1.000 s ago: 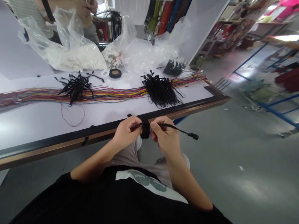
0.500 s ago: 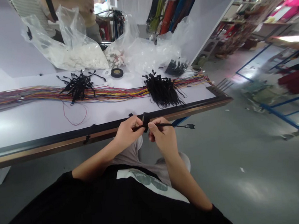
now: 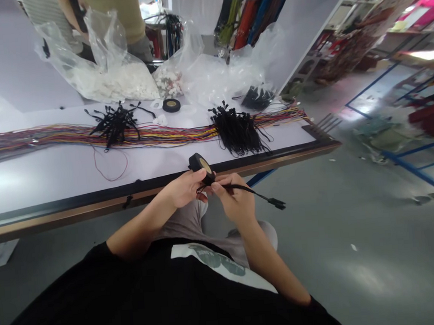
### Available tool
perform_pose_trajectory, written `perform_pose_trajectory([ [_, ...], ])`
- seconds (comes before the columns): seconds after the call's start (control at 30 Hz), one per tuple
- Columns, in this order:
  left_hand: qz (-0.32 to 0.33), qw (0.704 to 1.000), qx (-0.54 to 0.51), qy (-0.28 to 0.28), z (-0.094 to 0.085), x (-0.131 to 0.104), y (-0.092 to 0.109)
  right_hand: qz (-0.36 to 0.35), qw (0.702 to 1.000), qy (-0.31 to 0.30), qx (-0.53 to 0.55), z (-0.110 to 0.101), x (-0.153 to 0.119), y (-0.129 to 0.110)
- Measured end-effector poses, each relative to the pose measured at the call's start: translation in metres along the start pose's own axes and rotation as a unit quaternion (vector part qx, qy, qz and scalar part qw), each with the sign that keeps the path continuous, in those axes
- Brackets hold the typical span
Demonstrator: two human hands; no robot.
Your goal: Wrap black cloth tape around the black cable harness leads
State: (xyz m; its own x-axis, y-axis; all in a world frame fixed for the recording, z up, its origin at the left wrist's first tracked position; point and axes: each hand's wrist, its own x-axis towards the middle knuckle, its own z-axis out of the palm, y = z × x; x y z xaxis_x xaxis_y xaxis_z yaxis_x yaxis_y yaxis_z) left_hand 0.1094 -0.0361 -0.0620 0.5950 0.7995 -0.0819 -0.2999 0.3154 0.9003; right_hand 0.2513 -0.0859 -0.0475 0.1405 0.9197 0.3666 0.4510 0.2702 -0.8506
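Note:
Near the table's front edge, my left hand grips a roll of black tape whose tan core faces up and to the right. Beside it my right hand pinches a black cable, with a dark connector hanging from its right end. The hands are close together, and the cable runs below the roll between them. Fingertips and roll hide part of the cable. On the table lie two piles of black connector leads, one at the left and one at the right.
A long bundle of coloured wires crosses the white table. Behind it are a second tape roll and clear bags of small parts. Other people stand behind the table and at the upper right.
The tape roll has turned from edge-on to showing its core, and it sits slightly higher and further left. The connector end of the cable has dropped lower. My left fingers have shifted onto the roll.

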Motion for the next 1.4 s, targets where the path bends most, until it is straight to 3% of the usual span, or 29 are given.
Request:
perform_pose_trajectory([
  [0.1,0.029,0.998,-0.005,0.056,0.009,-0.003,-0.002,0.035,0.998,0.03,0.037,0.001,0.0,0.005],
  [0.2,0.126,0.981,0.094,0.115,0.018,-0.015,-0.002,0.095,0.986,0.072,0.117,-0.001,0.002,0.013],
  [0.3,0.179,0.948,0.26,0.045,0.018,-0.027,0.002,0.091,0.988,0.091,0.085,-0.008,0.006,0.015],
  [0.4,0.18,0.919,0.349,-0.043,0.014,-0.029,0.004,0.038,0.995,0.079,0.049,-0.014,0.006,0.011],
  [0.47,0.17,0.919,0.356,-0.004,0.014,-0.025,0.001,0.006,0.996,0.069,0.062,-0.014,0.005,0.008],
  [0.57,0.145,0.916,0.357,0.113,0.02,-0.016,-0.005,-0.033,0.996,0.07,0.052,-0.012,0.002,0.005],
  [0.63,0.138,0.91,0.362,0.148,0.025,-0.012,-0.005,-0.048,0.995,0.08,0.044,-0.011,0.001,0.005],
  [0.77,0.168,0.898,0.385,0.13,0.026,-0.01,0.001,-0.034,0.992,0.093,0.081,-0.01,-0.001,0.007],
  [0.87,0.185,0.889,0.405,0.108,0.024,-0.013,0.008,0.02,0.984,0.094,0.147,-0.007,-0.001,0.009],
  [1.0,0.172,0.899,0.379,0.136,0.025,-0.018,0.011,0.097,0.97,0.033,0.219,-0.002,-0.003,0.004],
  [1.1,0.18,0.906,0.347,0.165,0.027,-0.019,0.009,0.107,0.978,-0.02,0.178,-0.001,-0.004,-0.001],
  [1.27,0.143,0.94,0.262,0.164,0.029,-0.022,0.008,0.049,0.995,0.044,0.075,-0.003,-0.006,-0.002],
  [1.4,0.082,0.963,0.182,0.182,0.029,-0.025,0.01,-0.012,0.998,0.059,0.022,-0.003,-0.008,0.001],
])
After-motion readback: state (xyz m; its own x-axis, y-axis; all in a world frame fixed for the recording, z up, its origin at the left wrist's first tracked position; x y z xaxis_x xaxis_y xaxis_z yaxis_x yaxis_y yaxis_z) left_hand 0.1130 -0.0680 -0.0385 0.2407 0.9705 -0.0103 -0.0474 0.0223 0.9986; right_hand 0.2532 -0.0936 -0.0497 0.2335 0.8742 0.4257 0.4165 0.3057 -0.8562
